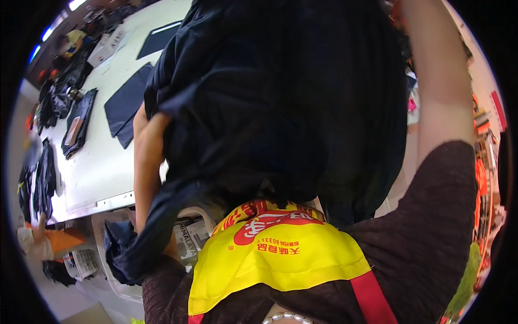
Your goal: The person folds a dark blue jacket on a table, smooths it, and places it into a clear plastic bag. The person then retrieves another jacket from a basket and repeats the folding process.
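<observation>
A large dark navy cloth garment (259,102) fills the middle of the head view, held up in front of my body. Its exact kind does not show. My left hand (154,127) is closed on its left side, with the fingertips hidden by the folds. A loose end of the cloth (121,251) hangs over my left forearm, down by a white plastic basket (110,270). On the right, my bare right forearm (442,75) reaches up past the top edge, so the right hand is out of sight. A yellow apron with red straps (280,259) covers my front.
To the left stands a white table (100,178) bearing flat dark cloth pieces (129,102), a dark folded stack (81,121) with a phone (73,131), and a white box (107,47). Another person's hand (39,229) shows at the far left. Orange items (480,178) line the right side.
</observation>
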Motion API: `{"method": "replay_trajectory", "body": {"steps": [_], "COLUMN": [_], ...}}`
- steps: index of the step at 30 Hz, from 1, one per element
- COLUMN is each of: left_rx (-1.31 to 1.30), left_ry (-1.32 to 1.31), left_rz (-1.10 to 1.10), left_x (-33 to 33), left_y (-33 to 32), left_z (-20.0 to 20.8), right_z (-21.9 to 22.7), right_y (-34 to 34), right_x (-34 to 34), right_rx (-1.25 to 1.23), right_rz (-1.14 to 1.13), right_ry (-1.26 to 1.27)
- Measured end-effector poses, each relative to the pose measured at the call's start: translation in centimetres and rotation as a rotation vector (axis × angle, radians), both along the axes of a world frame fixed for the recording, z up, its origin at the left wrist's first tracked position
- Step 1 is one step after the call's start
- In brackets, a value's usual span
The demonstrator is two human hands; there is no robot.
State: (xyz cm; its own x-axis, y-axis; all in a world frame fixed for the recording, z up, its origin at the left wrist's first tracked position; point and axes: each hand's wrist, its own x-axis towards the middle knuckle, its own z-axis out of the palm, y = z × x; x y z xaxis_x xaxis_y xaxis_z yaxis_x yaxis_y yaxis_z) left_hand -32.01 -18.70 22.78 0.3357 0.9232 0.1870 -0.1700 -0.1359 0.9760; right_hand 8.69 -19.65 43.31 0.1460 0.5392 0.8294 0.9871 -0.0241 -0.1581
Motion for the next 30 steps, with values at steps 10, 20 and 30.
{"method": "replay_trajectory", "body": {"steps": [10,20,30], "left_rx": [-0.049,-0.018,-0.298], "left_ry": [0.482,1.361,1.613], "left_rz": [0.651,0.452,0.352], "left_x": [-6.6,-3.0,-4.7], "left_y": [12.8,-2.8,1.2], "left_z": [-28.9,-21.8,-21.0], "right_z": [-25.4,-45.2,-44.2], "right_y": [11.3,-7.9,-6.4], "right_x": [8.8,5.4,10.1], "right_rx": [-0.508,-0.975,-0.910], "right_rz": [0.493,0.198,0.211], "right_ry": [-0.071,0.586,1.402]}}
